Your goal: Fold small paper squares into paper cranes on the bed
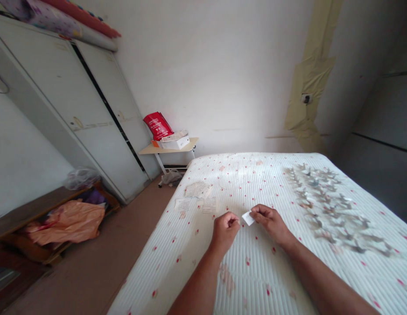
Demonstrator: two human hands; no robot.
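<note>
A small white paper piece (248,218) sits between my hands above a white mattress with red dots (256,280). My right hand (271,223) pinches its right edge between thumb and fingers. My left hand (225,232) is closed, its fingertips right by the paper's left corner. Several printed paper slips (197,190) lie on the mattress beyond my left hand. Off to the right of my right hand spreads a large patch of small grey-brown cut pieces (331,208), too small to identify.
The mattress's left edge drops to a brown floor (92,271). A wooden bench with an orange plastic bag (67,223) stands at left, beside a pale wardrobe (105,144). A small table (167,149) with a red bag and white box stands beyond the mattress.
</note>
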